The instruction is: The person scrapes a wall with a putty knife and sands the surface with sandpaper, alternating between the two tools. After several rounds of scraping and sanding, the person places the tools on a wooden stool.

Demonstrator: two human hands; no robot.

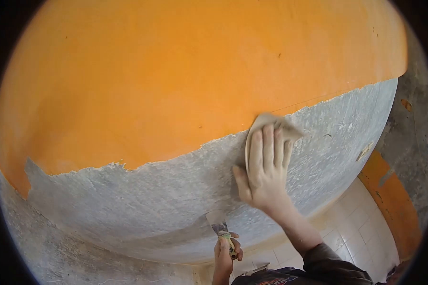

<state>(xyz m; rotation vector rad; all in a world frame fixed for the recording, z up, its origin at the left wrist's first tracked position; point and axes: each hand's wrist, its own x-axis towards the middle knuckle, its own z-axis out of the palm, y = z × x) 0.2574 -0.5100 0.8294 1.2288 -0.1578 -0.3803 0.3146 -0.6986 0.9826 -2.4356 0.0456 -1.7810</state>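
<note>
My right hand [265, 178] presses a sheet of sandpaper [267, 119] flat against the wall, its fingers stretched over the sheet. The sandpaper's upper edge lies at the border between orange paint [176, 85] and bare grey wall [171, 194]; its right corner lifts away from the surface. Lower down, my left hand [223, 251] is closed around the handle of a putty knife [218, 225]. Its blade points up, near the lower grey wall; whether it touches cannot be told.
White tiles [361, 223] cover the floor below the wall. On the right stands another wall part [416, 142] in rough grey, with an orange strip [390, 204] beneath. An outlet-like plate [364, 151] sits on the grey wall. Ragged paint edges run across.
</note>
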